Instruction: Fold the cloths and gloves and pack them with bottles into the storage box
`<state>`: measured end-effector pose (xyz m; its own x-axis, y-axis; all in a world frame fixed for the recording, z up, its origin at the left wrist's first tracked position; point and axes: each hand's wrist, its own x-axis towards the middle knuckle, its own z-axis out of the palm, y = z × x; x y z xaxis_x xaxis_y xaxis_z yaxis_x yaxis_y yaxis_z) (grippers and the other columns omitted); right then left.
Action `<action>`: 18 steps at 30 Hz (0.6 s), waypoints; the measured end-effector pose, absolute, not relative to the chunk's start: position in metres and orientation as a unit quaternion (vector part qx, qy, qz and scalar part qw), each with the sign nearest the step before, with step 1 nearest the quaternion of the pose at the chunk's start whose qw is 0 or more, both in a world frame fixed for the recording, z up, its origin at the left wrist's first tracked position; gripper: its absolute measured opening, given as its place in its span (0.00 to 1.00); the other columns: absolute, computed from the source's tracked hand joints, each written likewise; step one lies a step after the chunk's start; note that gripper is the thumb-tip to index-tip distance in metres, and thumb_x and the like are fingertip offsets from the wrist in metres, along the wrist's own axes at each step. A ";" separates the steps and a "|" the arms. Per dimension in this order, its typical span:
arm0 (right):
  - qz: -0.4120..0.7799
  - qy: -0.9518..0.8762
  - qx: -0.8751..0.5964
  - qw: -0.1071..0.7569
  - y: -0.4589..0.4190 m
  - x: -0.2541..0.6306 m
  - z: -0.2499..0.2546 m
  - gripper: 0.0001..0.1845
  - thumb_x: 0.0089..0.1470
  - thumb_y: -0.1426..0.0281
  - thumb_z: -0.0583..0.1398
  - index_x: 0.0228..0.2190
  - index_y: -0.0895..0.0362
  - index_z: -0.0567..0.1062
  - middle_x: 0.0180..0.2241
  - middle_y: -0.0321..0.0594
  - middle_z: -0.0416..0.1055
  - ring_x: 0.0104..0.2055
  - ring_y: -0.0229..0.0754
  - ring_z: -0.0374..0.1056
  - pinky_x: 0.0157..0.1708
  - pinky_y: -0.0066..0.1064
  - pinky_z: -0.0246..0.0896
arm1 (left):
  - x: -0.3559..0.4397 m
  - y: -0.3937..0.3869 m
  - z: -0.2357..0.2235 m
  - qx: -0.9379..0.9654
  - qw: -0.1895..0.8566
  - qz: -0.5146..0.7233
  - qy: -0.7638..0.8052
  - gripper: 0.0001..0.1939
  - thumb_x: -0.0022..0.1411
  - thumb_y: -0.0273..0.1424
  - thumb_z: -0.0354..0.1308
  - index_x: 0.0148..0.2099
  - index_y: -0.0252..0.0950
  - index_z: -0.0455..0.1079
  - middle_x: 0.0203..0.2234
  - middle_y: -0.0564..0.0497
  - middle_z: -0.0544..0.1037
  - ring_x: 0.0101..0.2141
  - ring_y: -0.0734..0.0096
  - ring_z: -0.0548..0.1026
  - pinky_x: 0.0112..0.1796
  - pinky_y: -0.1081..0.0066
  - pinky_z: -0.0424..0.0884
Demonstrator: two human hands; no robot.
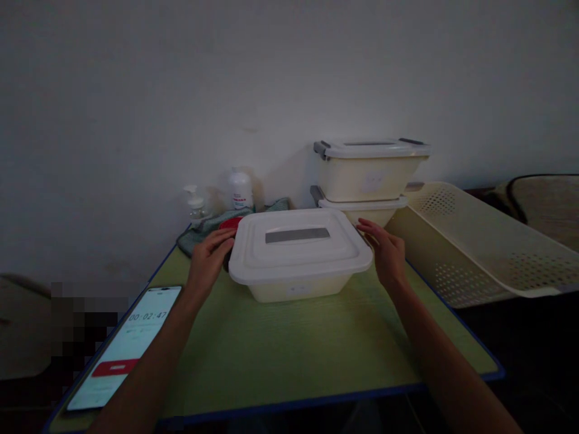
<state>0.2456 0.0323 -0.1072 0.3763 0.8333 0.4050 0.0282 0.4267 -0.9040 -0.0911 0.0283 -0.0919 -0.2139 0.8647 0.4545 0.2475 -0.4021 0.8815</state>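
A cream storage box [298,289] with a white lid [253,259] stands in the middle of the table. The lid lies on top of it and has a grey strip [297,235] at its centre. At the lid's left end, my left hand [208,256] grips the side, fingers bent over the edge. Opposite it, my right hand [384,247] has its curled fingers at the right end, partly hidden behind the rim. The side latches are mostly covered by my fingers. A red round object [230,223] shows just behind my left fingers.
Two lidded boxes [371,175] are stacked behind on the right. A perforated cream basket [479,241] stands beside the table [294,355]. A phone [131,343] showing a timer lies at left. A grey-green cloth [194,240], pump bottle [195,205] and white bottle [239,188] are near the wall.
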 end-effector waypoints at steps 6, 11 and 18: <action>0.282 -0.495 -0.427 0.702 0.027 0.237 -0.107 0.13 0.47 0.59 0.60 0.25 0.53 0.80 0.41 0.40 0.75 0.47 0.49 0.68 0.50 0.44 0.57 | -0.086 0.025 -0.091 0.551 0.276 0.615 0.492 0.12 0.46 0.37 0.60 0.32 0.36 0.78 0.36 0.47 0.79 0.43 0.60 0.73 0.49 0.58 0.65; 0.242 -0.517 -0.434 0.697 0.020 0.229 -0.105 0.12 0.51 0.61 0.58 0.29 0.51 0.80 0.39 0.37 0.76 0.45 0.47 0.69 0.49 0.41 0.59 | -0.082 0.022 -0.094 0.554 0.265 0.625 0.482 0.13 0.48 0.37 0.59 0.34 0.36 0.77 0.38 0.48 0.78 0.44 0.59 0.72 0.50 0.60 0.64; 0.184 -0.548 -0.431 0.693 0.012 0.219 -0.104 0.16 0.53 0.58 0.55 0.32 0.50 0.80 0.41 0.38 0.75 0.47 0.47 0.68 0.52 0.42 0.56 | -0.075 0.017 -0.097 0.584 0.255 0.633 0.440 0.20 0.51 0.41 0.56 0.44 0.38 0.74 0.48 0.49 0.74 0.52 0.57 0.67 0.56 0.61 0.58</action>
